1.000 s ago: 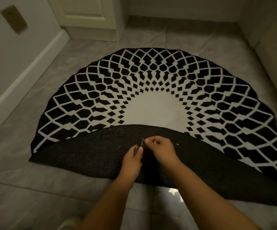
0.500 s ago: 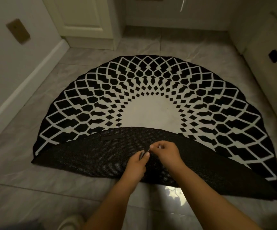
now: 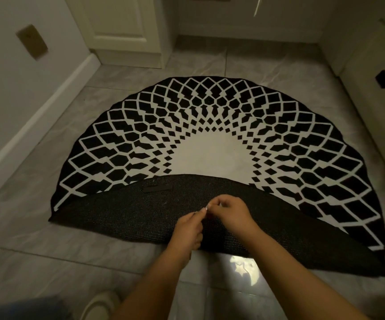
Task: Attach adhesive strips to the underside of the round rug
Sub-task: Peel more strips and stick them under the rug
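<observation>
Fingers [image 3: 204, 210] of both hands are pinching together over the folded-back flap of the round rug [image 3: 210, 125], and the small dark strip that was standing upright between them a second ago is now barely showing: only a pale fleck is visible where the fingertips are meeting. The left hand [image 3: 188, 229] is curling narrow around that spot, the right hand [image 3: 230, 211] is pinching from the other side, and the two are touching. My reading is that they are peeling a backing off an adhesive strip, or bringing it down toward the rug's underside [image 3: 122, 218], so the sticking step is under way but not finished.

One attached strip [image 3: 157, 188] is already lying on the underside, near the flap's far edge and to the left of the hands. The rug itself is lying on the tiled floor [image 3: 25, 227], its near part folded over so the dark mesh backing is facing up.

Whether the held strip is touching the backing cannot be told; the hands are covering it. Dim light is hiding any other strips on the black mesh. A shoe [image 3: 99, 306] is cut off at the frame's bottom edge.
</observation>
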Tool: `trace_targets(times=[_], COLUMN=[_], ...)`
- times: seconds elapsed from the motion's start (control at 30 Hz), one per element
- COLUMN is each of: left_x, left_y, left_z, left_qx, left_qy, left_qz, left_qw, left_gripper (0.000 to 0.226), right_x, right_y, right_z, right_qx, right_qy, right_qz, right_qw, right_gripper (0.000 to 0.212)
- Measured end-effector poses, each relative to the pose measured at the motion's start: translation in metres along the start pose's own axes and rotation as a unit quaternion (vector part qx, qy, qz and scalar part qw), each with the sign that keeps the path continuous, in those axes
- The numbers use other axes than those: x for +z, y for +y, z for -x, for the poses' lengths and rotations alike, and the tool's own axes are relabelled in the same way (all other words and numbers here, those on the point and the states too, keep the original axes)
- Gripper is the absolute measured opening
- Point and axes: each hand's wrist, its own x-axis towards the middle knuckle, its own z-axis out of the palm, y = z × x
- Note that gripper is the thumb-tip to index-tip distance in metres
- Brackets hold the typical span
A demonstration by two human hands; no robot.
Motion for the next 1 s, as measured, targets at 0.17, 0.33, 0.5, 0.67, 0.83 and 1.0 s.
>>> trace_targets(times=[0.17, 0.33, 0.5, 0.67, 0.83, 1.0], left_x=[0.001, 0.005, 0.0, 0.004, 0.01, 0.013], left_y=[-0.005, -0.008, -0.009, -0.012, -0.021, -0.023], left_z=[-0.004, -0.011, -0.015, -0.014, -0.014, -0.015], left_qx=[0.014, 0.032, 0.032, 0.032, 0.031, 0.031], left_qy=[0.027, 0.104, 0.158, 0.122, 0.079, 0.073], left_qz=[0.021, 0.079, 0.112, 0.149, 0.118, 0.112], left_qw=[0.999, 0.991, 0.981, 0.981, 0.989, 0.991], left_gripper=[0.021, 0.029, 0.036, 0.031, 0.033, 0.033], right_x=[0.002, 0.014, 0.025, 0.027, 0.024, 0.025], right_y=[-0.005, -0.004, -0.004, -0.005, -0.008, -0.004], right_z=[0.001, 0.002, 0.008, 0.012, 0.009, 0.007], right_qx=[-0.009, 0.017, 0.066, 0.146, 0.193, 0.144], right_qy=[0.009, 0.041, 0.092, 0.128, 0.098, 0.098], right_qz=[0.032, 0.042, -0.062, -0.25, -0.331, -0.339], right_qw=[0.999, 0.998, 0.992, 0.949, 0.919, 0.925], right_gripper=[0.014, 0.014, 0.022, 0.019, 0.026, 0.023])
